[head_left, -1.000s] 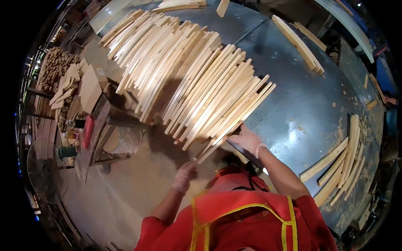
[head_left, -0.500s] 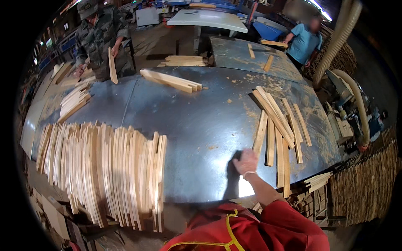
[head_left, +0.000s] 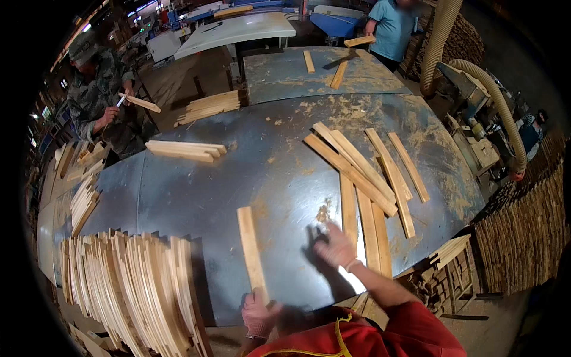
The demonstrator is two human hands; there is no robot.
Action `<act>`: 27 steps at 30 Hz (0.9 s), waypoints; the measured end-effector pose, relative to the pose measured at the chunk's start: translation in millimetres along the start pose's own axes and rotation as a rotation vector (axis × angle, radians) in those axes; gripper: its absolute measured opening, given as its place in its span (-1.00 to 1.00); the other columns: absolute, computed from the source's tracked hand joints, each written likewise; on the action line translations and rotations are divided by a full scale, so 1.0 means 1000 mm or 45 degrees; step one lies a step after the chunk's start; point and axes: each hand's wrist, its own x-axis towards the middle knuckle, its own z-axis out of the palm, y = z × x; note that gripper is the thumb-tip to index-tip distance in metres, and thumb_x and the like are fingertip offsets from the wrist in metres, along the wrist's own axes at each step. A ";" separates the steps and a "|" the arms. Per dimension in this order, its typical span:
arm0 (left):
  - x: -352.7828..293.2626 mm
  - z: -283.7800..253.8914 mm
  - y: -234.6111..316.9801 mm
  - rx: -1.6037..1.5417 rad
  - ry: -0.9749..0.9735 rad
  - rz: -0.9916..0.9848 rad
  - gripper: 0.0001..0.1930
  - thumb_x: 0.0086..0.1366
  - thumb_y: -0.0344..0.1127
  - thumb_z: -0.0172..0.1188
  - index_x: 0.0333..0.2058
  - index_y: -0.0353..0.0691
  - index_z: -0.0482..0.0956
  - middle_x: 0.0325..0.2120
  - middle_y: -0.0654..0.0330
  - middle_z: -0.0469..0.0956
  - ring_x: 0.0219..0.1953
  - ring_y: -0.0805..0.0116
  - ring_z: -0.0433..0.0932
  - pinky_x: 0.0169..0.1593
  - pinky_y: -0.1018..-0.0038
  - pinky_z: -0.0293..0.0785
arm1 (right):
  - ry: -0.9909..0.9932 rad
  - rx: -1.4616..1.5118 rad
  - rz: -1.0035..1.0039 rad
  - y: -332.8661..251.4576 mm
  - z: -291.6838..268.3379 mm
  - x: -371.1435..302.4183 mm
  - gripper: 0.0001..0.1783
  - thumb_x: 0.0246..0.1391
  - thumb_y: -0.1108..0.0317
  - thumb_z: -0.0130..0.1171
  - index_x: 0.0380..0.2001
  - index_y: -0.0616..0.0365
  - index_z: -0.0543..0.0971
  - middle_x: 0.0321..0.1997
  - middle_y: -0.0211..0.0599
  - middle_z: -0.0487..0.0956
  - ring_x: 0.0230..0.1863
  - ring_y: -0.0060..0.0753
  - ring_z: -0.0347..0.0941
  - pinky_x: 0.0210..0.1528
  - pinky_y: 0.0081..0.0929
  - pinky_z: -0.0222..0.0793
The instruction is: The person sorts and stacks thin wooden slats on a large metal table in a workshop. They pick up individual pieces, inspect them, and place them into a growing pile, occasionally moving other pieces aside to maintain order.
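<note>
My left hand [head_left: 259, 313], in a pale glove, is closed around the near end of a wooden strip [head_left: 251, 247]. That strip points away from me over the dark metal table [head_left: 232, 184]. To its right, my gloved right hand [head_left: 336, 247] is held low over the tabletop with its fingers apart and nothing in them. Just beyond the right hand lies a loose, overlapping group of wooden strips [head_left: 357, 172]. A long row of upright, close-packed strips [head_left: 128, 285] stands at the near left, beside my left hand.
A person in camouflage [head_left: 107, 89] at the far left holds a strip and a thin white object. A person in blue [head_left: 392, 30] stands at the back right with a board. A small bundle of strips [head_left: 184, 150] lies far left; sawdust [head_left: 357, 110] is scattered on the table.
My left hand has come into view holding a strip. The right hand has moved away from the nearest strip on the right. The view has turned, and the camouflaged person has raised their strip.
</note>
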 end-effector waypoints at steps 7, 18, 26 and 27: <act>0.004 0.030 0.013 0.130 -0.050 -0.173 -0.08 -0.12 -0.01 0.55 0.23 -0.20 0.40 -0.04 -0.03 0.51 -0.05 -0.16 0.58 -0.09 0.02 0.59 | 0.394 -0.838 0.430 0.164 -0.139 0.131 -0.06 -0.02 -0.07 0.44 0.36 0.12 0.35 0.34 0.04 0.46 0.33 0.19 0.41 0.36 -0.01 0.35; 0.018 0.047 -0.044 -0.885 -0.141 -0.515 -0.49 0.25 -0.29 0.21 0.20 -0.16 0.46 -0.20 -0.05 0.66 -0.17 -0.01 0.70 -0.08 0.16 0.64 | 0.272 -0.588 0.230 0.170 -0.086 0.090 -0.27 0.03 0.19 0.42 0.23 0.15 0.39 -0.02 0.19 0.60 0.04 0.27 0.56 0.17 0.02 0.49; 0.018 -0.007 -0.022 -1.661 -0.308 -0.499 -0.50 0.29 -0.57 0.10 0.23 -0.32 0.48 -0.13 0.24 0.62 -0.17 0.39 0.62 -0.08 0.42 0.58 | -0.245 1.275 0.354 0.036 0.019 -0.042 -0.10 0.17 0.47 0.31 0.53 0.31 0.19 0.21 0.00 0.59 0.08 -0.29 0.56 0.18 -0.40 0.52; 0.017 -0.020 -0.014 -1.801 -0.322 -0.537 -0.50 0.30 -0.54 0.12 0.24 -0.32 0.47 -0.14 0.25 0.62 -0.20 0.39 0.61 -0.10 0.41 0.58 | -0.383 1.522 0.338 0.012 0.030 -0.058 -0.16 0.21 0.44 0.29 0.51 0.28 0.22 0.14 -0.15 0.62 0.05 -0.31 0.56 0.15 -0.38 0.53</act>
